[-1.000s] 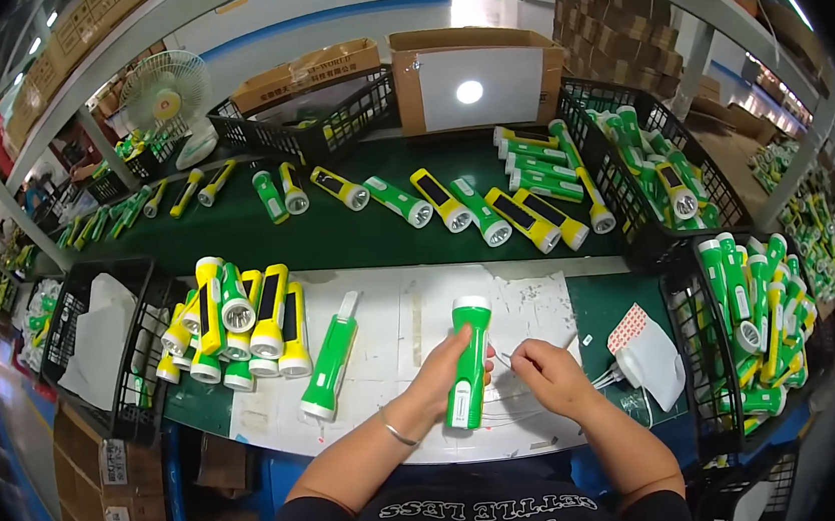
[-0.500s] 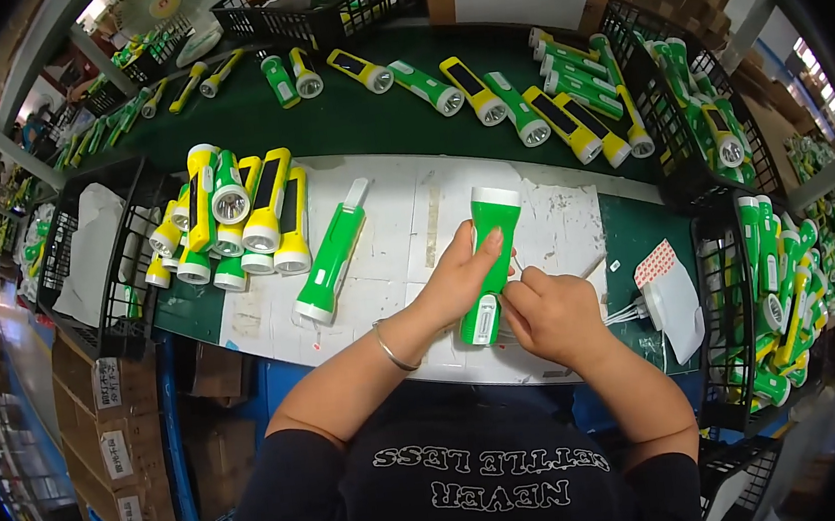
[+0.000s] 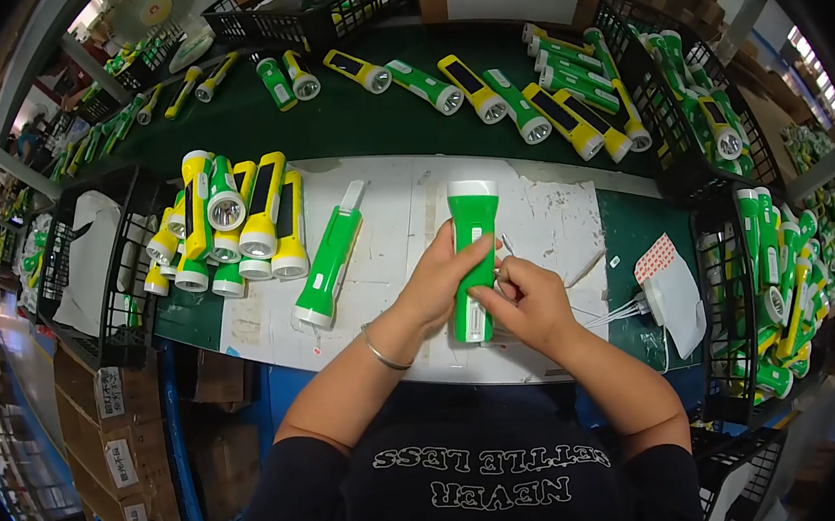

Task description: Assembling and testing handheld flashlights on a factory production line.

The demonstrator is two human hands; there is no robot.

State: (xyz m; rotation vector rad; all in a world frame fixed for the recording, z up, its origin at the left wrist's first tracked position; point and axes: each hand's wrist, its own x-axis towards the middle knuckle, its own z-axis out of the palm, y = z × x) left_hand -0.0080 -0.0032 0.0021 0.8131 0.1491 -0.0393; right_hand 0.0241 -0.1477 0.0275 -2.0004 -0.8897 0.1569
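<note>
My left hand (image 3: 439,276) is wrapped round a green flashlight (image 3: 475,217), its white head pointing away from me. The right hand (image 3: 530,302) is closed at the flashlight's lower right side, thumb pressed on the body beside the white switch panel. A thin dark tip shows just above the right fingers; I cannot make out what it belongs to. To the left, a second green flashlight (image 3: 330,269) lies on the white sheet with a pale strip sticking out of its far end. Farther left is a pile of yellow and green flashlights (image 3: 257,211).
A white adapter (image 3: 654,298) with white cables lies at the right. More flashlights (image 3: 469,87) are spread along the green table's far side (image 3: 375,129). Black crates stand at the left (image 3: 126,258), the right (image 3: 720,322) and the back (image 3: 305,28). Cardboard boxes (image 3: 113,440) are stacked below left.
Both hands have shifted slightly left with the flashlight, which now stands straighter. My right thumb has come onto the flashlight's front near the switch panel.
</note>
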